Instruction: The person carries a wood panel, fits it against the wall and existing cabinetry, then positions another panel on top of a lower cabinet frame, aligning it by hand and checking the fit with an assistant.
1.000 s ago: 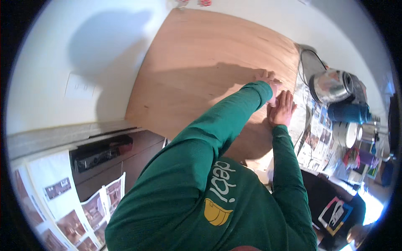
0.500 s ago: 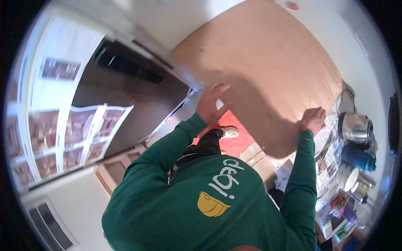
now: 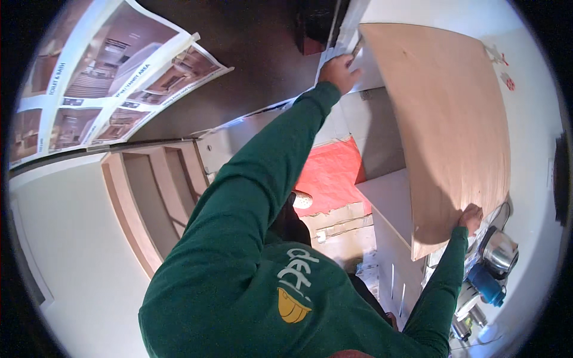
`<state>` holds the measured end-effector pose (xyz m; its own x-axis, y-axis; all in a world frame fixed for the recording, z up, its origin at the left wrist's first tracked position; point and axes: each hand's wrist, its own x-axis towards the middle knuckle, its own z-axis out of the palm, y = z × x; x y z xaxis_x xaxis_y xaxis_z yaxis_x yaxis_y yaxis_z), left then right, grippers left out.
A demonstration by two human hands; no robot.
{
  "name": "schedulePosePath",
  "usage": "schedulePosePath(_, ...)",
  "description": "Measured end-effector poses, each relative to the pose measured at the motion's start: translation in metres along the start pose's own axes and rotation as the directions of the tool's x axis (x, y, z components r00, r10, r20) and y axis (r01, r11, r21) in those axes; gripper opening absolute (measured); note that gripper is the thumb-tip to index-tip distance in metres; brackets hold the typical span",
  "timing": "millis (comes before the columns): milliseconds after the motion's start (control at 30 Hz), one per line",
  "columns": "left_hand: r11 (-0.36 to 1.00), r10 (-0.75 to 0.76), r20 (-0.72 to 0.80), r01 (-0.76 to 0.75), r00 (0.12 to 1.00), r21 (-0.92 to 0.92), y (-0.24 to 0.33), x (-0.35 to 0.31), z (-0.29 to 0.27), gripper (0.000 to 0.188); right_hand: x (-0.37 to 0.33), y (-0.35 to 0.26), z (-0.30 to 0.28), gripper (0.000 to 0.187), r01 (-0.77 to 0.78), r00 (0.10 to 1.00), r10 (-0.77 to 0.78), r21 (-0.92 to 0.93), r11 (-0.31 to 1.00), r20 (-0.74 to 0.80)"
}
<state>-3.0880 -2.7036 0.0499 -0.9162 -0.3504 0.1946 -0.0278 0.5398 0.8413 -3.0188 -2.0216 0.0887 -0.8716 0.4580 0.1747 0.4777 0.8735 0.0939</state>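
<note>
A large brown plywood sheet (image 3: 447, 131) stretches along the right side, tilted, its near corner above a white cabinet (image 3: 391, 194). My right hand (image 3: 471, 218) is closed at the sheet's near right edge, its fingers curled against the wood. My left hand (image 3: 340, 73) reaches far forward, apart from the sheet, thumb spread from the other fingers. It is beside the pale edge strip of a dark panel (image 3: 250, 53), and I cannot tell whether it touches that strip. Nothing shows in its grasp.
A steel kettle (image 3: 499, 249) and a blue bottle (image 3: 486, 285) stand by my right forearm. Red sheeting (image 3: 328, 173) and cardboard (image 3: 340, 224) cover the floor near my foot. Printed picture sheets (image 3: 113, 65) hang at the left, above a wooden shelf frame (image 3: 140, 191).
The view has turned. The plywood sheet has tilted and shifted right, uncovering the white cabinet and more floor. My left hand has reached farther forward; my right hand has curled at the sheet's edge.
</note>
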Motion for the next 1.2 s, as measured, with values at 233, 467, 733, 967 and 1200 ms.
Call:
schedulePosePath(233, 0.998, 0.029, -0.139, -0.021, 0.99, 0.062, -0.022, 0.063, 0.043, 0.062, 0.015, 0.009, 0.008, 0.053, 0.0, 1.0, 0.007, -0.203, 0.979, 0.031)
schedulePosePath(467, 0.98, -0.054, -0.256, 0.001, 0.965, -0.201, -0.034, 0.079, 0.087, 0.052, 0.023, 0.037, 0.003, 0.041, 0.272, 0.962, -0.27, -0.143, 0.952, 0.034)
schedulePosePath(733, 0.953, -0.055, -0.592, -0.135, 0.804, -0.271, -0.046, 0.094, 0.118, 0.042, 0.025, 0.014, -0.011, 0.066, 0.021, 0.998, -0.012, -0.131, 0.991, 0.064)
schedulePosePath(967, 0.93, -0.108, -0.651, -0.155, 0.752, -0.334, -0.035, 0.1, 0.134, 0.038, 0.029, 0.03, 0.002, 0.053, 0.244, 0.955, -0.256, -0.094, 0.965, -0.15)
schedulePosePath(1200, 0.93, -0.096, -0.627, -0.154, 0.773, -0.333, -0.031, 0.109, 0.139, 0.035, 0.016, 0.014, -0.001, 0.048, 0.207, 0.968, -0.214, -0.065, 0.976, -0.128)
